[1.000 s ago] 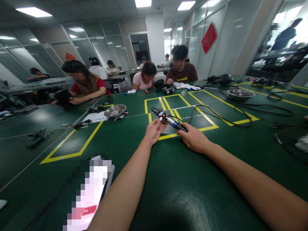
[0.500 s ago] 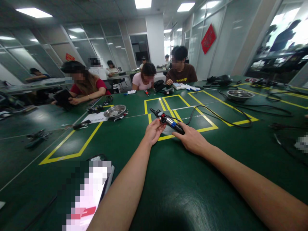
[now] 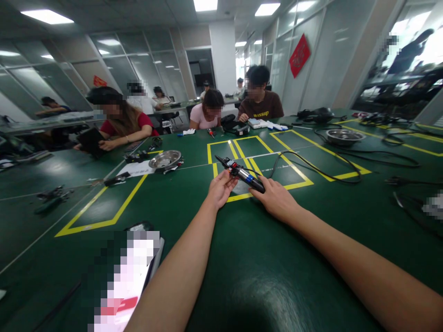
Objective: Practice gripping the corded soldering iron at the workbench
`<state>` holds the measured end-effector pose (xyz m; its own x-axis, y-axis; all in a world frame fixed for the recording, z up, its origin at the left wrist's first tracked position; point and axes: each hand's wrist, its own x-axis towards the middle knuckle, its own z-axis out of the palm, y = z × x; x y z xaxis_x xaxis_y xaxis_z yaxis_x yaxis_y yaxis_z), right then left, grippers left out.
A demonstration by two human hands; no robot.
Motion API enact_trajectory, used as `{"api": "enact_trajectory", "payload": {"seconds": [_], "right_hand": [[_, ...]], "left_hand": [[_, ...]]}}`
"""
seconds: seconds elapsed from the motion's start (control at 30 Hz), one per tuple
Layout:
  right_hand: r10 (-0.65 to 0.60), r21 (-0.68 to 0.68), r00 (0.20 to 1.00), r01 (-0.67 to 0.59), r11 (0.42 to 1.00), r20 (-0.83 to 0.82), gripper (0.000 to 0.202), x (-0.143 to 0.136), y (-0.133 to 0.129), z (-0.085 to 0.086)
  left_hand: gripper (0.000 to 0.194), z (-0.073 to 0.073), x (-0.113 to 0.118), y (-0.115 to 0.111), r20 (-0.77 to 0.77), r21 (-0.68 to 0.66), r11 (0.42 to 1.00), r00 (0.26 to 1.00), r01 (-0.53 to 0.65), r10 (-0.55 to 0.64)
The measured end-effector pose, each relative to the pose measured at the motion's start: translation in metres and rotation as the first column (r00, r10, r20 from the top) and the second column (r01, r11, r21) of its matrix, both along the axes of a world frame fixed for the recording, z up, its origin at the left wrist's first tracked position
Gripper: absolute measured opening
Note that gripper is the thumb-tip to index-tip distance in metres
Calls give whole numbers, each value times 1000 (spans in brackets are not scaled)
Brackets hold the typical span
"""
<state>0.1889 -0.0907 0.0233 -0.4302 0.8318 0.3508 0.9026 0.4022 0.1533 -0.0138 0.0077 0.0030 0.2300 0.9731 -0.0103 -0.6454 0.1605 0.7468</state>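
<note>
Both hands hold a slim cylindrical tool (image 3: pixel 245 175) just above the green table (image 3: pixel 263 267). The tool has a silver barrel, a blue band, a black rear end and a dark pointed tip with red parts near it; its exact kind I cannot make out. My left hand (image 3: pixel 220 190) pinches it from below near the red parts, palm turned up. Around the black rear end the fingers of my right hand (image 3: pixel 276 196) are closed, partly hiding it. A black cable (image 3: pixel 318 160) runs from near the tool across the table to the right.
Yellow tape (image 3: pixel 238 197) marks rectangles on the table. One metal bowl (image 3: pixel 165 159) stands to the left, another metal bowl (image 3: pixel 345 136) to the right. A lit phone-like screen (image 3: pixel 129 276) is beside my left forearm. Several people sit across the table; white gloves (image 3: pixel 273 125) lie near one.
</note>
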Motion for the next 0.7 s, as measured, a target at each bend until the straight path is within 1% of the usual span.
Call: {"api": "enact_trajectory", "payload": {"seconds": [0.17,0.3,0.47,0.6,0.7], "right_hand": [[-84,-74,996,86,994,22,34,-6,-3,4],[-84,-119,996,88,989,36,31,-5,-4,7],[-90,-142,996,93,986,26,31,-3,-4,7],[-125,-117,992,128,985,27,35,-2,-4,10],[-190,-55,981,187,981,-47,36,2,-5,14]], "left_hand": [[18,1,0,0,-10,0,1000,1000,-5,5],[21,0,0,0,-13,6,1000,1000,0,1],[24,0,0,0,-25,46,999,999,21,-20],[29,3,0,-3,-47,79,995,998,53,-49],[32,5,-1,-4,-73,73,995,995,71,-66]]}}
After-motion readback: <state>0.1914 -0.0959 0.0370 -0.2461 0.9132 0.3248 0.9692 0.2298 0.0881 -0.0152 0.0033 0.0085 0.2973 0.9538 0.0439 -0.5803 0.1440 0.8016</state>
